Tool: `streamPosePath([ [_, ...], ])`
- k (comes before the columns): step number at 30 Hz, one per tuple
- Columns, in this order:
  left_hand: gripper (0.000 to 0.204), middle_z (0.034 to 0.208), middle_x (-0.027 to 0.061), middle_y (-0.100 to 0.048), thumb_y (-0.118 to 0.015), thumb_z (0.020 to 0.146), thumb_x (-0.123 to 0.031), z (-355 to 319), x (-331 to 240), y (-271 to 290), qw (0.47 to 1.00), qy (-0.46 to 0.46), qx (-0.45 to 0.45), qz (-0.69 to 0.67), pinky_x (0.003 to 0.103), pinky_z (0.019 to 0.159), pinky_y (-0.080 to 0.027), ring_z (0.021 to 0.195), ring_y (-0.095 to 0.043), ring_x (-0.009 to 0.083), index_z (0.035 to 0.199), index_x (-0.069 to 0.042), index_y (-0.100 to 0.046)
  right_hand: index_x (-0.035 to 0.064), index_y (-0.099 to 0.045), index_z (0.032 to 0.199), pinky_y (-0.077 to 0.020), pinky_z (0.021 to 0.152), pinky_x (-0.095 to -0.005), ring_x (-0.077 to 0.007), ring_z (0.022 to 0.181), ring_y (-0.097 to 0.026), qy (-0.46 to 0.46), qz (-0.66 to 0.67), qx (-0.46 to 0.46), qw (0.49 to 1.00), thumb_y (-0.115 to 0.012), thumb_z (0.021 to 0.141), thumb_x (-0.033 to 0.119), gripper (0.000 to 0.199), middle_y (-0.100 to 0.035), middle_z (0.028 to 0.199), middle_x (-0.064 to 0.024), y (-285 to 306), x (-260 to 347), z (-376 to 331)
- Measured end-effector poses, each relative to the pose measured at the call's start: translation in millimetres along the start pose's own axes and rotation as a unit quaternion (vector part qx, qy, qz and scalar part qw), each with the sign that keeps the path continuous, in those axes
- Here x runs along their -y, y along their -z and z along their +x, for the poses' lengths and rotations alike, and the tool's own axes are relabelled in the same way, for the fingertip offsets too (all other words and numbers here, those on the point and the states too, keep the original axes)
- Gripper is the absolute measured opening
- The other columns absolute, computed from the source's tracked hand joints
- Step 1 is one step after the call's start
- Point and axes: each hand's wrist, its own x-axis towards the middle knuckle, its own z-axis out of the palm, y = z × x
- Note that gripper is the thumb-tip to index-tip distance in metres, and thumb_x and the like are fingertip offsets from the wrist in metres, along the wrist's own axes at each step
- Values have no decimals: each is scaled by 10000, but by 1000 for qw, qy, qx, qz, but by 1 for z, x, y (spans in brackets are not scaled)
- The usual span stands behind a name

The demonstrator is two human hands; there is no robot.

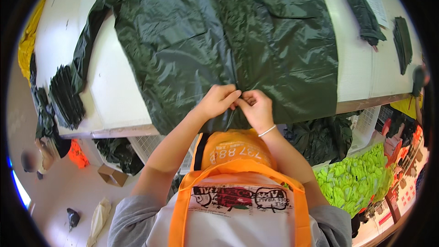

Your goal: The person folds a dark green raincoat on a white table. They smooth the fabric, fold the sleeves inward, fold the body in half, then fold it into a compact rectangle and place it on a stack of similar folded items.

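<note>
A dark green, shiny rain jacket (292, 50) lies spread across the white table, its front opening running down the middle and its sleeves out to the sides. At that opening, near the lower hem, my left hand (218, 99) and my right hand (257, 110) meet with fingertips almost touching. Both hands pinch the jacket's front edge between thumb and fingers. The exact bit under the fingertips is hidden, so I cannot make out any fastener there. A pale bracelet circles my right wrist.
On the white table (114, 87), a stack of folded dark green pieces (66, 97) stands left and another strip (402, 45) right. Below the edge are crates with dark green fabric (320, 139) and a lime-yellow heap (356, 178). A cardboard box (112, 175) sits on the floor.
</note>
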Motion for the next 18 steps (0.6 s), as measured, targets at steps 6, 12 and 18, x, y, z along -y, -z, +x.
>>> streamPosePath([
  [6, 190, 680, 94, -602, -633, 841, -204, -16, -10, -13, 928, -119, -235, 264, 347, 561, -455, 601, -602, 227, 783, -44, -548, 4, -626, 785, -487, 606, -386, -334, 657, -605, 37, -41, 25, 998, -706, 722, 89, 132, -615, 736, -162, 5, -4, 0],
  [12, 536, 1445, 113, -376, -656, 800, -234, 23, -52, -25, 807, -124, -278, 506, 502, 1084, -224, 1333, -318, 346, 1292, -88, -501, 68, -660, 778, -500, 677, -419, -337, 746, -623, 123, -128, 151, 972, -696, 790, 234, 170, -647, 817, -140, 103, 39, 59],
  [18, 630, 1509, 119, -273, -591, 834, -279, 18, -9, -37, 799, -19, -268, 538, 527, 1125, -110, 1399, -211, 337, 1402, -97, -388, 68, -635, 1058, -479, 858, -369, -277, 1003, -584, 277, -267, -410, 827, -543, 839, -4, 247, -608, 1065, -130, 416, 60, 253],
])
